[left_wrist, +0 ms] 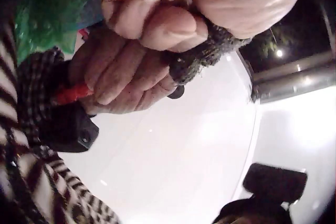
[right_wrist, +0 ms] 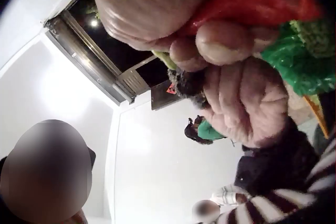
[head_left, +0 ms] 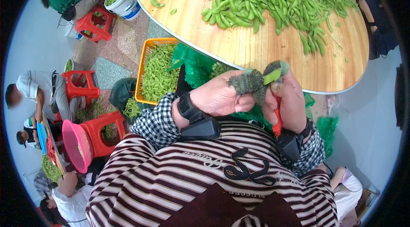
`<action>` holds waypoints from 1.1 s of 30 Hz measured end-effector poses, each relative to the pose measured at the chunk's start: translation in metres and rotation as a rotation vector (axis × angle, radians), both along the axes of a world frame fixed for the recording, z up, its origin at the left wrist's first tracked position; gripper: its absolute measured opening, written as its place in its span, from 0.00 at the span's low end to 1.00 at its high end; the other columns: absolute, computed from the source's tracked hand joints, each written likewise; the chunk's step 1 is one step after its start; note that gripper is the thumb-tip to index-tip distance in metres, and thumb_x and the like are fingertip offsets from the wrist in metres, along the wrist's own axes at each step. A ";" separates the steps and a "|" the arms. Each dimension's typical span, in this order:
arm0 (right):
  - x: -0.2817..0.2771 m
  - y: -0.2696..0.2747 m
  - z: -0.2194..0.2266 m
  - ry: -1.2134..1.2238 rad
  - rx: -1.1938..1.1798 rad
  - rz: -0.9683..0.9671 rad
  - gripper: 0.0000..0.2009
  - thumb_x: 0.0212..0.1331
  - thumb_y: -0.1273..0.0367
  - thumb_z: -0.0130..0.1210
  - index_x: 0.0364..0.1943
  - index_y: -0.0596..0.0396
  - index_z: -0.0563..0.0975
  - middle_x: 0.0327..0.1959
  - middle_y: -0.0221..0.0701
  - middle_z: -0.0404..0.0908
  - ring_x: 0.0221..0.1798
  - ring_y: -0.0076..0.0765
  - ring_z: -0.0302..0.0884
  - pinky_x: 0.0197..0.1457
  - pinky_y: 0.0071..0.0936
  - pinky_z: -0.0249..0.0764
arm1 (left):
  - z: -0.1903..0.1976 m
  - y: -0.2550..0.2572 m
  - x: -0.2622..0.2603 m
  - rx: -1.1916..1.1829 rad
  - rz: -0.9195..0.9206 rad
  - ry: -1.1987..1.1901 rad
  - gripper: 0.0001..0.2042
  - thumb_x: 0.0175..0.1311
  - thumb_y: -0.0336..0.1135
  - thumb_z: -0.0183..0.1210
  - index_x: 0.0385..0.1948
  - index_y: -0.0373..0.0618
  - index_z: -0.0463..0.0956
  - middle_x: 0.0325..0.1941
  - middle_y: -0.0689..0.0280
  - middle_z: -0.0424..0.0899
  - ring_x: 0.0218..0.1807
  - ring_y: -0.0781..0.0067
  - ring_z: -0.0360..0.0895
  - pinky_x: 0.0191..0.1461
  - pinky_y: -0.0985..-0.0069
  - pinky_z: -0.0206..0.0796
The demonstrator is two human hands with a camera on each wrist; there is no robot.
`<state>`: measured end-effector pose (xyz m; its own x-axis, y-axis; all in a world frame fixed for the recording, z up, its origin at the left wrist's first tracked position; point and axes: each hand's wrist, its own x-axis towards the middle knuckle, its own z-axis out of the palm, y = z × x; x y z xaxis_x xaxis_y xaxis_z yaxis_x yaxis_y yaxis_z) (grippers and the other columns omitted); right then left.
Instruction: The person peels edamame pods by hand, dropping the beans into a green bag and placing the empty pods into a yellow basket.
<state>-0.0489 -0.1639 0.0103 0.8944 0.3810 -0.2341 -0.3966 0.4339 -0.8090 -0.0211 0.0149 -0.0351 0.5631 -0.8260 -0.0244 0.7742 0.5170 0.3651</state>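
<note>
A single green soybean pod (head_left: 272, 76) is pinched between my two hands, just off the near edge of the table. My left hand (head_left: 222, 95) has curled fingers at its left end, with dark, fuzzy green-grey wraps (head_left: 247, 82) over the fingertips. The right hand (head_left: 292, 101), wrapped at the fingertips too, pinches the other end. Its lower fingers curl round a red object (head_left: 277, 118) shaped like a handle, whose working end is hidden. In the right wrist view, that red object lies large across the palm, and part of the pod shows by the thumb.
A loose heap of soybean pods (head_left: 256, 1) covers the far part of the wooden table (head_left: 179, 9). Left of me stand a yellow basket (head_left: 140, 69) of pods, green plastic bags (head_left: 198, 67), red stools (head_left: 81, 84) and a pink basin (head_left: 70, 150). Several people sit around.
</note>
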 end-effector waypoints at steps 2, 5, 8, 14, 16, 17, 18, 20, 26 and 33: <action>0.000 0.001 0.000 0.106 -0.176 -0.040 0.08 0.60 0.74 0.39 0.43 0.52 0.65 0.17 0.29 0.65 0.10 0.23 0.58 0.11 0.19 0.58 | 0.006 0.007 0.005 0.182 -0.002 -0.192 0.08 0.66 0.32 0.53 0.44 0.45 0.73 0.28 0.68 0.75 0.23 0.75 0.68 0.28 0.80 0.60; -0.004 0.005 0.005 0.170 -0.295 0.017 0.07 0.61 0.73 0.39 0.42 0.52 0.65 0.17 0.29 0.65 0.10 0.23 0.59 0.11 0.19 0.58 | 0.014 0.008 0.006 0.968 0.445 -1.519 0.10 0.61 0.38 0.58 0.38 0.43 0.73 0.31 0.54 0.77 0.37 0.47 0.76 0.39 0.67 0.69; -0.010 0.010 0.006 0.151 -0.210 0.005 0.06 0.62 0.72 0.39 0.42 0.52 0.65 0.17 0.28 0.65 0.10 0.23 0.60 0.11 0.19 0.58 | 0.014 0.013 0.003 0.868 0.538 -1.619 0.09 0.63 0.37 0.56 0.38 0.43 0.73 0.31 0.59 0.79 0.33 0.57 0.79 0.36 0.69 0.69; -0.007 0.010 0.011 0.134 -0.247 0.112 0.07 0.63 0.71 0.43 0.44 0.54 0.65 0.19 0.28 0.68 0.13 0.24 0.64 0.15 0.19 0.62 | 0.014 0.017 -0.011 0.730 0.210 -0.558 0.06 0.68 0.33 0.51 0.35 0.43 0.74 0.28 0.69 0.80 0.31 0.78 0.76 0.35 0.76 0.69; -0.008 0.009 0.004 -0.048 -0.449 0.043 0.09 0.62 0.71 0.47 0.44 0.56 0.65 0.20 0.30 0.70 0.15 0.26 0.67 0.18 0.21 0.65 | 0.009 0.020 -0.009 0.757 0.283 -0.768 0.05 0.67 0.33 0.51 0.35 0.43 0.74 0.27 0.70 0.79 0.30 0.79 0.75 0.34 0.77 0.68; -0.009 0.008 0.001 -0.232 -0.652 -0.030 0.11 0.60 0.70 0.51 0.44 0.57 0.66 0.20 0.31 0.71 0.18 0.27 0.70 0.22 0.22 0.67 | 0.006 0.021 -0.007 0.775 0.357 -0.978 0.05 0.67 0.32 0.51 0.35 0.44 0.74 0.26 0.71 0.78 0.29 0.80 0.74 0.34 0.78 0.68; -0.008 0.006 0.002 -0.230 -0.651 -0.029 0.11 0.60 0.70 0.51 0.44 0.57 0.66 0.20 0.31 0.71 0.18 0.27 0.70 0.22 0.22 0.67 | 0.003 0.022 -0.006 0.786 0.429 -1.188 0.04 0.67 0.31 0.51 0.35 0.44 0.74 0.24 0.72 0.77 0.28 0.81 0.73 0.33 0.79 0.67; -0.004 0.001 0.006 -0.618 -0.990 -0.028 0.14 0.57 0.69 0.58 0.43 0.60 0.68 0.21 0.32 0.72 0.23 0.27 0.73 0.27 0.23 0.68 | 0.000 0.022 -0.008 0.723 0.415 -1.155 0.04 0.67 0.32 0.51 0.36 0.45 0.74 0.23 0.73 0.75 0.26 0.82 0.71 0.30 0.80 0.65; 0.014 -0.007 0.018 -0.345 -0.682 0.396 0.10 0.61 0.69 0.54 0.44 0.56 0.71 0.25 0.24 0.75 0.19 0.13 0.65 0.20 0.13 0.61 | 0.010 0.036 -0.006 0.626 -0.050 -0.698 0.04 0.65 0.32 0.52 0.36 0.44 0.74 0.20 0.74 0.70 0.22 0.86 0.65 0.24 0.84 0.57; 0.016 -0.003 0.012 -0.491 -0.789 0.590 0.13 0.55 0.67 0.55 0.40 0.58 0.67 0.17 0.39 0.70 0.18 0.40 0.71 0.24 0.31 0.67 | -0.002 0.038 -0.010 0.537 -0.035 -0.950 0.08 0.64 0.31 0.53 0.42 0.40 0.73 0.33 0.67 0.80 0.35 0.81 0.72 0.42 0.77 0.68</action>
